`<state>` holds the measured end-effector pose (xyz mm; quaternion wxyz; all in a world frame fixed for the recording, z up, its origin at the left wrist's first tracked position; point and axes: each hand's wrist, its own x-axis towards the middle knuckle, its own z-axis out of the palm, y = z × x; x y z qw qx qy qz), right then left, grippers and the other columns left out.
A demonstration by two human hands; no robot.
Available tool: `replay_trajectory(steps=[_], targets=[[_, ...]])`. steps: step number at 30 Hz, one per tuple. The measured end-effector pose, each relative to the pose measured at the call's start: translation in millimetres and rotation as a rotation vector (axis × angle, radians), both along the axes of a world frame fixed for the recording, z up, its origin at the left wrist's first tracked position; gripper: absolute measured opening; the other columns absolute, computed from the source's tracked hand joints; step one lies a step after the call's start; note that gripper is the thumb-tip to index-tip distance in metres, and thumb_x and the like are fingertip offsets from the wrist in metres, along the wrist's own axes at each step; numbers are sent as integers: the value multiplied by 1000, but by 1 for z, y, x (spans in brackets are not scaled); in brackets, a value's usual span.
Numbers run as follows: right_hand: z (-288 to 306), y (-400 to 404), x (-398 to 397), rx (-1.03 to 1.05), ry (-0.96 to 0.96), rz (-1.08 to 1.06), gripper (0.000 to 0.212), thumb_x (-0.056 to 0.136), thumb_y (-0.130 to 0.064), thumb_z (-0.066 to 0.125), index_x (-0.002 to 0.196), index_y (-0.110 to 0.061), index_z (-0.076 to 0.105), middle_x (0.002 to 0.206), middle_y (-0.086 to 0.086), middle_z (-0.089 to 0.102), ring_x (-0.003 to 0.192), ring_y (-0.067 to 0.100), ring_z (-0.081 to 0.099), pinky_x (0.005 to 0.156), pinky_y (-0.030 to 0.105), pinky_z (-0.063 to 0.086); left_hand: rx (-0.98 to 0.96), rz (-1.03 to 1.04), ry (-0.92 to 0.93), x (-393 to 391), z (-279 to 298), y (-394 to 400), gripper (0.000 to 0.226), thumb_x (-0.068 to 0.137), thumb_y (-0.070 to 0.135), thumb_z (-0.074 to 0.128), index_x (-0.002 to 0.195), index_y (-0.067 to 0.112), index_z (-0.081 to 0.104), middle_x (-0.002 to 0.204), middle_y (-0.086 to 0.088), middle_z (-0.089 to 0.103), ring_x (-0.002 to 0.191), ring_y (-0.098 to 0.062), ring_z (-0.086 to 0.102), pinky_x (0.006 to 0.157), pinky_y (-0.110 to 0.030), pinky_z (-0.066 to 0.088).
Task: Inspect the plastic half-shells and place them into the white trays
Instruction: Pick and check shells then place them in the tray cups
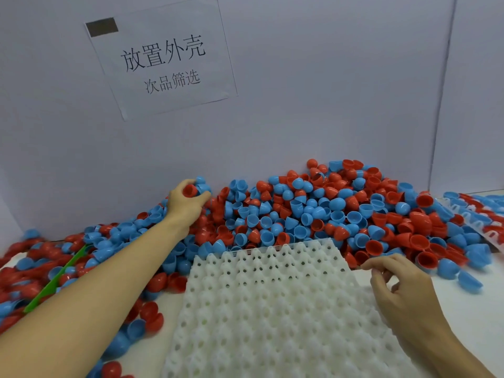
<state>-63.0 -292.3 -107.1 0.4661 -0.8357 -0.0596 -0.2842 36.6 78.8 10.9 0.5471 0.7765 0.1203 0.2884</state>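
I'm watching the left hand [188,203] curling around a red shell [190,190] atop the pile [313,208] while the right hand [401,287] is pinching the empty white tray [272,309] edge, so checking and slotting it comes next, I reckon.

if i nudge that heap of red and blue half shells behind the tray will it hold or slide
Probably slides. The half-shells are rounded, glossy and lie loose at all angles, so a push would likely send some rolling; strays already sit on the table by the right hand. They look thin and hollow, so likely very light. The left hand grips a red shell easily.
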Motion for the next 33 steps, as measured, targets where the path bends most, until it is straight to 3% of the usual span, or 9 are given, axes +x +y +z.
replay_trajectory(steps=[4,9,16,20,21,24,28,31,33], targets=[[2,1,-2,1,4,0,32,90,-1,60,85,-31,70,82,-16,61,77,8,56,60,24,42,-397,-16,-72,-21,8,15,19,88,15,72,98,29,65,85,0,67,69,-14,61,57,-29,53],[6,2,-2,-27,20,-4,32,90,3,61,85,-28,70,84,-10,62,74,15,56,55,22,43,-670,-83,-183,-62,16,16,16,89,11,68,88,24,60,77,0,60,57,-10,55,41,-19,42],[8,4,-4,-47,-3,-9,39,86,7,62,82,-31,68,82,-8,62,76,17,56,60,24,47,-720,-177,-277,-127,20,21,15,92,18,66,106,22,62,92,-2,65,71,-11,64,45,-19,48],[15,5,-8,-7,-15,-29,45,88,7,62,83,-37,64,86,-5,66,74,17,58,60,26,48,-756,-209,-264,-141,23,19,6,94,16,61,89,18,58,103,-10,58,67,-10,59,39,-16,42],[21,7,-10,-7,-26,-43,43,89,6,62,84,-36,65,88,-3,68,76,15,59,60,24,48,-773,-199,-263,-143,25,14,3,94,16,62,96,16,61,106,-11,59,71,-11,60,42,-18,45],[64,22,-13,-91,-82,6,31,92,3,60,89,-26,69,90,1,71,79,7,61,60,11,49,-783,-185,-260,-142,28,-3,28,92,17,66,119,15,64,101,-7,66,77,-13,66,54,-27,54],[149,71,-26,-255,19,337,21,95,-21,56,93,-39,66,86,-22,69,81,4,69,71,19,54,-811,-281,-227,-143,31,-31,8,91,14,65,97,19,67,85,-4,66,64,-12,63,44,-25,49],[183,108,-45,-279,80,537,15,91,-39,53,95,-44,66,84,-22,71,76,-4,69,62,14,56,-818,-332,-227,-145,33,-44,10,90,15,67,98,22,68,80,-2,67,61,-11,64,45,-27,50],[186,124,-56,-285,135,579,20,86,-52,51,100,-48,64,90,-23,69,77,-6,68,62,18,58,-817,-405,-240,-148,35,-51,9,86,16,70,92,22,66,77,-1,66,57,-10,63,44,-27,50]])
